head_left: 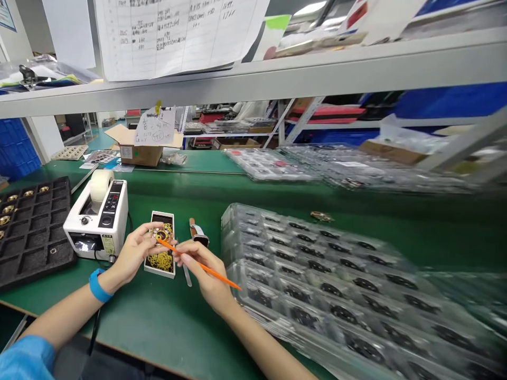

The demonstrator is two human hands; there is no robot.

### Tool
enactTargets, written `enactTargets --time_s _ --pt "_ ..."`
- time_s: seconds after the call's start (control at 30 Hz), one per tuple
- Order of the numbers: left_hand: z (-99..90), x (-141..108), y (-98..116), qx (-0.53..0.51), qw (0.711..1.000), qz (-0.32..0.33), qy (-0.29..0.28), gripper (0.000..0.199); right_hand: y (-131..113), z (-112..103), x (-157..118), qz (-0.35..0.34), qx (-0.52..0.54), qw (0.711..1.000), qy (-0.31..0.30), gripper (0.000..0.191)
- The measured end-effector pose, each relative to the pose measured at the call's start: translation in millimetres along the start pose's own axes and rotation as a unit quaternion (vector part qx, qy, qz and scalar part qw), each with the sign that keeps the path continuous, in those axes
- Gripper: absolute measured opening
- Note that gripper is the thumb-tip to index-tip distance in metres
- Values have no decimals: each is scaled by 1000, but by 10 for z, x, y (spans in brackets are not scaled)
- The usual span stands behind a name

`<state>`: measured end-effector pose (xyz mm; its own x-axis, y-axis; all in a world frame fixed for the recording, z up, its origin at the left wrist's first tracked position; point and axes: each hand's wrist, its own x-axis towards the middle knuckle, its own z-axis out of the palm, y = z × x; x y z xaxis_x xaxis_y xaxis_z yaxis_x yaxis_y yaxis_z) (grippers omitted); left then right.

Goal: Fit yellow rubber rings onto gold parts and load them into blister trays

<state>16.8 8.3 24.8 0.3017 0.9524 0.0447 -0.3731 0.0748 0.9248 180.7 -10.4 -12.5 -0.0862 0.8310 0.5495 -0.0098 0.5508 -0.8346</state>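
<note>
My left hand pinches a small round gold part above a little box that holds yellow rings. A blue band sits on that wrist. My right hand grips a thin orange stick like a pen, its tip touching the gold part. A brown-handled tool lies on the green mat just beyond my right hand.
A white tape dispenser stands left of the box. A black compartment tray with gold parts is at far left. Clear plastic trays with dark parts cover the right. A cardboard box sits at the back under a shelf.
</note>
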Motion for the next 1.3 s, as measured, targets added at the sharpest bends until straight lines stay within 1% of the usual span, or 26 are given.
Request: enactTargets --time_s 0.07,0.13,0.17,0.2,0.27,0.33,0.37,0.4,0.43,0.47,0.53,0.6,0.7,0.8,0.87,0.93,1.03,1.1,1.17,1.2,1.3 --pt "-10 -22 -10 -3 1000 -9 4 33 -23 -12 12 -29 -24 999 -24 12" --pt "-19 -25 -8 -11 1000 -24 9 33 -42 -36 30 -99 -86 990 -56 14" --pt "-24 -19 -5 -16 999 -33 13 33 -46 -49 38 -149 -125 978 -78 18" --pt "-29 -10 -2 -23 999 -42 20 32 -47 -61 44 -198 -166 961 -101 23" --pt "-39 14 -4 -38 997 -61 37 31 -41 -75 45 -285 -243 916 -142 31" --pt "-51 38 -20 -48 995 -73 55 28 -33 -76 28 -339 -299 877 -162 34" --pt "-57 46 -32 -49 994 -74 62 27 -32 -72 15 -352 -314 867 -162 33" --pt "-62 50 -46 -46 994 -72 65 26 -36 -67 2 -355 -318 866 -154 33" --pt "-66 49 -59 -39 995 -68 66 25 -45 -63 -10 -348 -312 874 -138 33" --pt "-68 46 -71 -30 995 -64 65 25 -58 -59 -18 -327 -298 889 -116 32" --pt "-67 32 -85 -8 996 -54 64 26 -91 -55 -21 -264 -259 927 -69 29" --pt "-61 18 -88 7 997 -44 65 25 -121 -53 -12 -207 -223 952 -35 25" --pt "-46 8 -78 10 997 -35 60 24 -138 -48 7 -172 -196 965 -27 22" --pt "-32 6 -63 10 998 -39 48 24 -132 -46 17 -172 -183 967 -47 23" --pt "-26 7 -55 9 998 -41 48 23 -117 -45 21 -188 -184 962 -69 25" --pt "-24 9 -52 2 998 -44 52 23 -89 -42 23 -224 -197 950 -96 26" --pt "-24 11 -59 -4 997 -50 60 26 -27 -29 12 -278 -233 922 -137 27" --pt "-22 14 -67 -2 996 -59 67 31 1 -19 -7 -297 -254 907 -153 27" --pt "-19 18 -78 0 995 -68 73 36 -4 -14 -29 -306 -256 905 -149 26" --pt "-17 20 -85 -1 995 -70 76 39 -19 -15 -39 -305 -250 909 -136 26" --pt "-9 23 -105 6 994 -63 85 44 -85 -29 -51 -279 -234 929 -68 25"
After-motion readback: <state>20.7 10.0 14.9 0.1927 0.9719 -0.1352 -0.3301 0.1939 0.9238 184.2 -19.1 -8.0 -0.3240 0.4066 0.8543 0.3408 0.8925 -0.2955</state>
